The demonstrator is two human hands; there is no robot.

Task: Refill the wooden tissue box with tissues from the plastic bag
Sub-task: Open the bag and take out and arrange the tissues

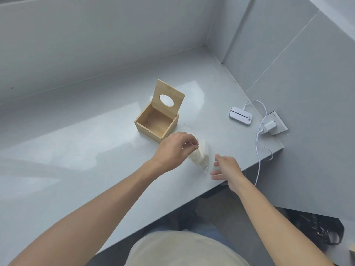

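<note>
The left hand pinches the top of the clear plastic bag of tissues on the tabletop, beside the open wooden tissue box. The right hand is open, near the bag, holding nothing.

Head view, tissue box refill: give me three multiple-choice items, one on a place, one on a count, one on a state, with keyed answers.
1. Where is the plastic bag of tissues?
A. inside the wooden box
B. on the counter, just in front of the box
C. on the floor

2. How many white devices with a cable lie on the counter?
A. none
B. one
C. three

3. The wooden tissue box is:
A. lid up, empty
B. lid shut
C. lid up, full

Answers:
1 B, the bag lies under the left hand, near the right hand.
2 B, a single white device.
3 A, bare wood floor shows inside.
</note>
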